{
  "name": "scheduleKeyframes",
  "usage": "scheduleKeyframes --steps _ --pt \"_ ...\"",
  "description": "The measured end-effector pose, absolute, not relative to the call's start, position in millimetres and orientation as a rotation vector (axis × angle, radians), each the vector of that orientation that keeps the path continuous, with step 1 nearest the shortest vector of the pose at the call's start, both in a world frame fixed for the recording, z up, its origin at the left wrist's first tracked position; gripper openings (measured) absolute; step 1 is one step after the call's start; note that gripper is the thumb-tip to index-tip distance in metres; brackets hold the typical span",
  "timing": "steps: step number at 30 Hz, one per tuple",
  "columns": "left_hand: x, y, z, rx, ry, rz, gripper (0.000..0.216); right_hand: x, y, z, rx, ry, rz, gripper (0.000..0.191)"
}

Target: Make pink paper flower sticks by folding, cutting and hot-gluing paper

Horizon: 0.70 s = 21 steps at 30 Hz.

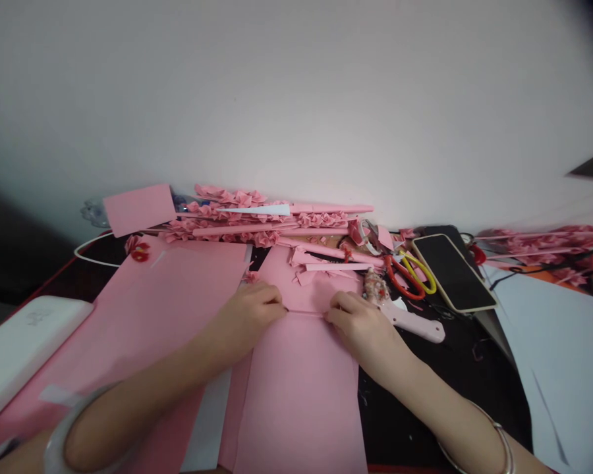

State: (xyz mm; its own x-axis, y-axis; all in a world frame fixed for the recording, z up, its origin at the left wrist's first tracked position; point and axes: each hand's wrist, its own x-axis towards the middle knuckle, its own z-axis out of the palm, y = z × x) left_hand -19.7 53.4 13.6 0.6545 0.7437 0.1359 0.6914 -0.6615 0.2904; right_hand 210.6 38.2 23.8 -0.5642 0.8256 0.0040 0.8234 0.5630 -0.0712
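My left hand and my right hand both have their fingers closed in a pinch. Between them runs a narrow pink paper strip, one end at each hand's fingertips; whether it is rolled or folded I cannot tell. Beneath it lies a long pink paper sheet. Beyond the hands rest folded pink paper pieces and a thin pink paper stick. To the right of my right hand is a pale glue gun, its nozzle end crusted.
Pink paper flower stems are piled along the wall. Scissors with red and yellow handles and a phone lie at right, near white sheets. A white box-like device sits on pink sheets at left.
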Motion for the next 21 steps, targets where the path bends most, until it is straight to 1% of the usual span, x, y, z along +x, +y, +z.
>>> scheduleKeyframes --steps 3,8,13,18,21 --pt "-18.6 45.9 20.4 2.777 1.148 0.210 0.033 209.2 30.3 26.5 -1.452 -2.822 0.033 0.021" --pt "-9.3 30.9 19.6 2.764 1.192 0.072 0.018 201.4 19.6 20.8 -1.463 -2.866 -0.006 0.025" --pt "3.1 23.9 12.2 2.790 1.194 0.086 0.030 186.4 17.6 12.3 -1.351 -2.885 0.021 0.031" --pt "-2.9 23.6 19.7 2.759 1.401 -0.053 0.029 191.4 16.9 19.5 -1.604 -2.870 -0.042 0.040" --pt "-10.4 22.2 26.4 2.744 1.503 -0.154 0.026 198.8 15.5 26.1 -1.734 -2.870 -0.033 0.038"
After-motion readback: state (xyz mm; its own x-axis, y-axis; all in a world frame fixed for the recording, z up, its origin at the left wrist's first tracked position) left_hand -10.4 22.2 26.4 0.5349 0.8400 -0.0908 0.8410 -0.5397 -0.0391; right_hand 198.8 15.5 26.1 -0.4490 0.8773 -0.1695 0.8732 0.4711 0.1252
